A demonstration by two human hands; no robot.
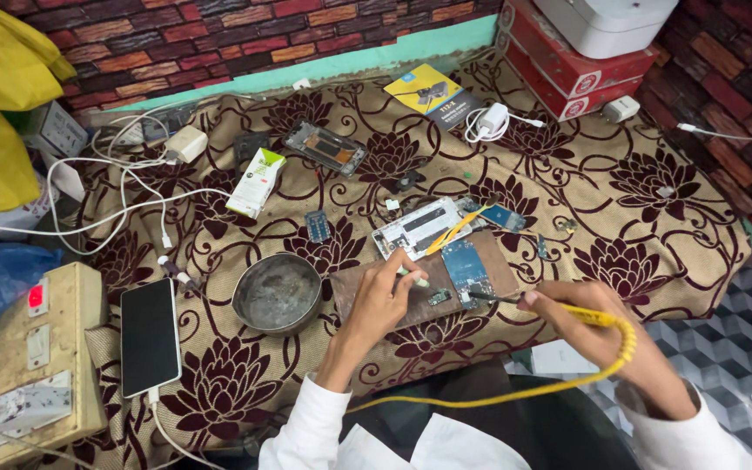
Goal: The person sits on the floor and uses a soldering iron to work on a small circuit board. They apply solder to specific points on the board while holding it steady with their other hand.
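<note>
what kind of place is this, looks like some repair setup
Probably a small phone or electronics repair spot. The right hand holds a yellow-corded soldering iron to a blue circuit board, and an opened phone lies beside it on the flowered cloth.

A small phone-repair workshop, set up on a cloth-covered bench against a brick-patterned wall.

An opened phone frame [418,226] and blue circuit boards [466,264] lie on a wooden work board [367,287], with a yellow-corded soldering iron [567,312] at the boards. Another stripped phone body [325,147] lies farther back, a whole phone [150,336] charges on a white cable, and chargers [186,143], a small metal bowl [277,293] and a worn switch-and-socket box [28,357] crowd the floral cloth [654,200]. Red cartons [567,74] are stacked in the corner.
</note>
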